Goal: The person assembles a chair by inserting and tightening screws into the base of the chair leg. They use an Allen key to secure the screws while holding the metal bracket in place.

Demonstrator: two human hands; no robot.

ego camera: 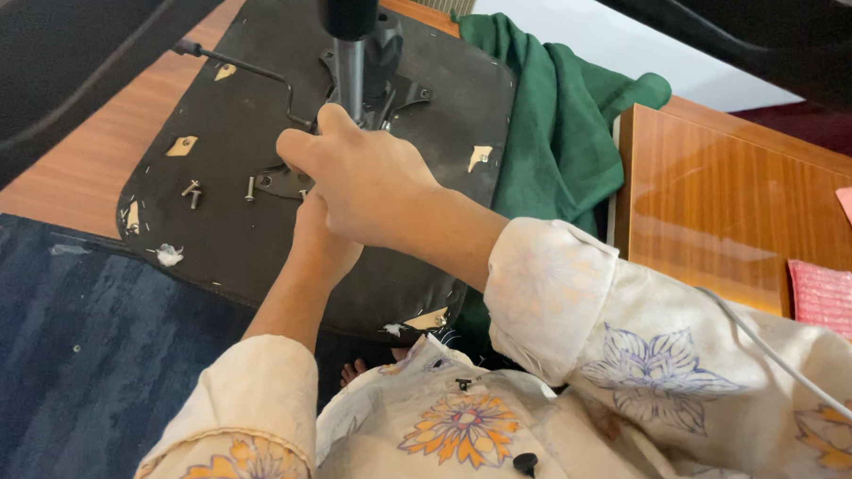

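Note:
An upturned black chair seat (227, 228) lies in front of me with its metal mechanism and gas-lift column (349, 67) pointing up. My right hand (363, 180) rests fisted on the mechanism plate at the foot of the column; what it grips is hidden. My left hand (320, 243) lies under the right one, mostly covered, pressed on the seat underside. Three loose screws (198, 191) lie on the seat left of my hands. A thin black lever (241, 66) runs from the mechanism toward the upper left.
A green cloth (554, 122) is bunched right of the seat. A glossy wooden surface (717, 192) at the right carries a pink textured pad (824, 296). A dark blue carpet (62, 356) covers the floor at left. A white cable (789, 368) crosses my right sleeve.

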